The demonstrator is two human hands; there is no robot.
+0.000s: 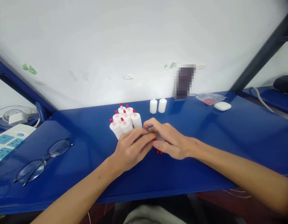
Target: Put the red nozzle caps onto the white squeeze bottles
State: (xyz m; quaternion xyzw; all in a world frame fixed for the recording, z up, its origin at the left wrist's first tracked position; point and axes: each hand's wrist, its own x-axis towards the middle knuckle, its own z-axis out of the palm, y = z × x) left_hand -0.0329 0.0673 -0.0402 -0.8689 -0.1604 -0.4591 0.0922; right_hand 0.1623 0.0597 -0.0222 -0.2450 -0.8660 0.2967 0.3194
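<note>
My left hand [132, 149] and my right hand [171, 141] meet over the middle of the blue table [88, 149], fingers curled together around a small white bottle [160, 137] that is mostly hidden. A red cap [154, 139] shows between the fingertips, and two more small red caps [159, 152] lie under my right hand. Just behind my left hand stands a cluster of several white bottles with red caps [125, 121]. Two uncapped white bottles [158, 105] stand near the wall.
Eyeglasses [42, 160] lie at the left, beside a white and blue power strip [6, 141]. At the back right are a clear bag with red pieces [210, 98] and a white earbud case [222, 106]. A dark blurred object [184, 81] leans on the wall.
</note>
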